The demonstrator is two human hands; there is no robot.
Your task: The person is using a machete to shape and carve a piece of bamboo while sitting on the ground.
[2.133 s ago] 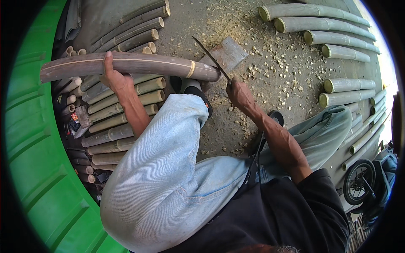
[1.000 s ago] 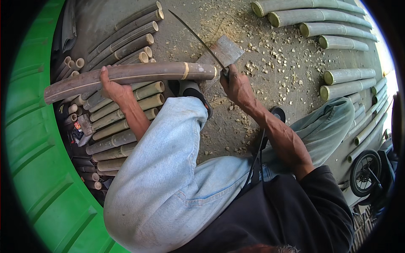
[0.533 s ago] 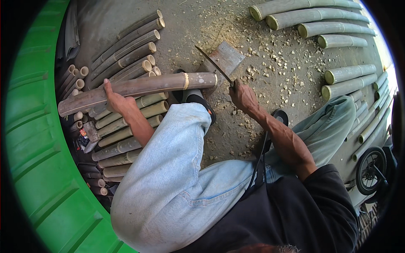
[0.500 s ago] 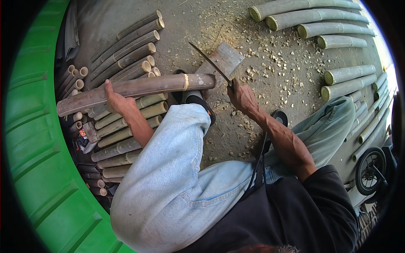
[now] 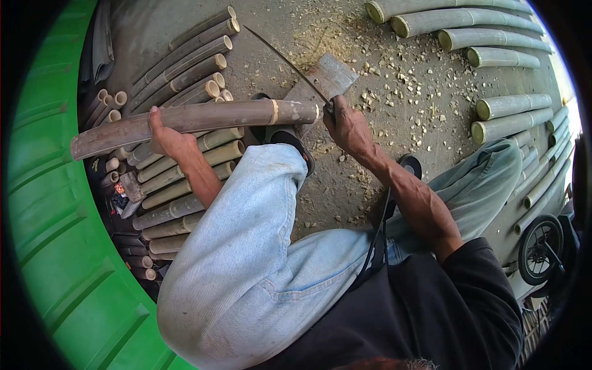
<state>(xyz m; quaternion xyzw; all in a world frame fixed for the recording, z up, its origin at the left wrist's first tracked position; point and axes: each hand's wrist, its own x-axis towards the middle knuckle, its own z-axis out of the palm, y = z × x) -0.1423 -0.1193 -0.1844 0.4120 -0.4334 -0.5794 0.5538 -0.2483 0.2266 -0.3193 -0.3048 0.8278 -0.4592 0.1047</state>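
A brown bamboo pole section lies across in front of me, its right end over a flat grey block. My left hand is closed round the left part of the pole from below, thumb up along its near side. A pale ring marks the node toward the pole's right end. In my right hand is the handle of a long, thin-bladed machete. Its blade points up and to the left, beyond the pole and apart from it. The palm side of the right hand is hidden.
Cut bamboo sections are stacked at left, with more under the pole. Greenish poles lie at the right. Wood chips litter the floor. A green ribbed panel runs along my left; a small wheel stands at right.
The machete's tip has swung to the left and farther away, and my right hand has risen slightly. The bamboo pole has shifted slightly, its left end moving left and up.
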